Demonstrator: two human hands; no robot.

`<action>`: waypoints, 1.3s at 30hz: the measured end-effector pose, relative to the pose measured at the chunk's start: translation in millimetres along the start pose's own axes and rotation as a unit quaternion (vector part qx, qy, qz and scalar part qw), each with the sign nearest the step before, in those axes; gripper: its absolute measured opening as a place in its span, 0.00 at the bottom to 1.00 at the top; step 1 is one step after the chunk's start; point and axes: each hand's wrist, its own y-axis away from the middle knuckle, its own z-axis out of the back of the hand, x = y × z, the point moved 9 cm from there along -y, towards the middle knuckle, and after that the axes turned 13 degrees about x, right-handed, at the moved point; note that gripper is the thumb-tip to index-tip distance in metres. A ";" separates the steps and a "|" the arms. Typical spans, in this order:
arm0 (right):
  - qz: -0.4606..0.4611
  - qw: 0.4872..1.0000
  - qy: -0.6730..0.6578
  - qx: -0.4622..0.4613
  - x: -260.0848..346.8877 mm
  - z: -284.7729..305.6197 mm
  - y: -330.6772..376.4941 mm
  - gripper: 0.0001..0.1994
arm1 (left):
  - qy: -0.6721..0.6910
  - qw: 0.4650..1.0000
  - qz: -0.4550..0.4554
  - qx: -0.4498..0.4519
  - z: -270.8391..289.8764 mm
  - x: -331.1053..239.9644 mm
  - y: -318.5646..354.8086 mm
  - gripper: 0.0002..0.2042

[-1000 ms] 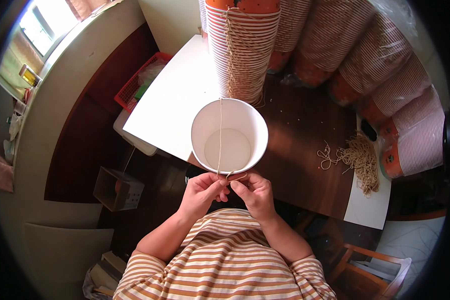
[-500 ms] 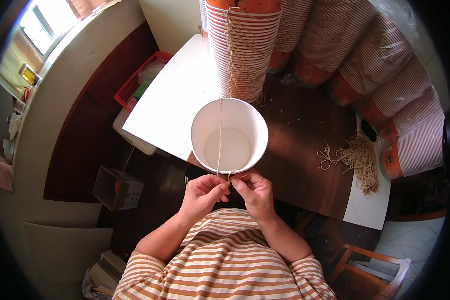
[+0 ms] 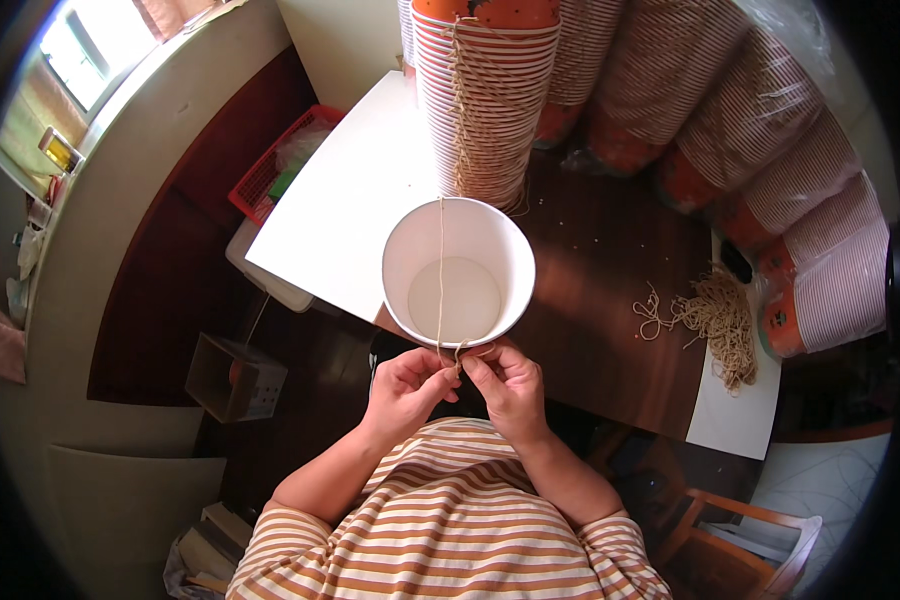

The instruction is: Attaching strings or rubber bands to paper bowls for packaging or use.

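Note:
A white paper bucket [image 3: 510, 250] stands at the near table edge with its open mouth toward me. One length of tan string [image 3: 442, 270] crosses its mouth from the far rim to the near rim. Just below the near rim, my left hand [image 3: 407, 390] pinches the string between thumb and fingers. Beside it, my right hand [image 3: 507, 388] is also closed on the string, where a small loop shows. The thumbs almost meet. Whether a knot is formed between the fingertips is too small to tell.
Behind the bucket rises a tall stack of nested buckets [image 3: 485, 90] with strings down its side. More plastic-wrapped stacks [image 3: 660, 75] line the back right. A heap of loose string [image 3: 722, 325] lies at the right on the brown table [image 3: 610, 330]. A red basket [image 3: 260, 180] stands at the left.
Almost nothing differs. Both hands keep their pinch on the string, and the bucket stays in place.

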 end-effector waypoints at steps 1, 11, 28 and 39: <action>-0.009 1.000 0.001 0.011 -0.7 -1.6 0.3 0.05 | -0.008 1.000 -0.011 -0.002 -0.2 -1.2 -0.4 0.05; 0.009 0.996 0.090 -0.025 0.6 -1.7 1.4 0.05 | -0.060 0.997 -0.021 -0.033 5.3 3.7 0.5 0.04; -0.040 0.994 -0.088 0.057 -14.7 -15.5 8.5 0.04 | -0.202 0.975 -0.075 -0.055 9.7 -0.4 14.8 0.03; -0.055 0.986 -0.152 0.046 -19.8 -23.8 9.6 0.05 | -0.342 0.924 -0.166 -0.053 -10.2 -51.2 22.2 0.02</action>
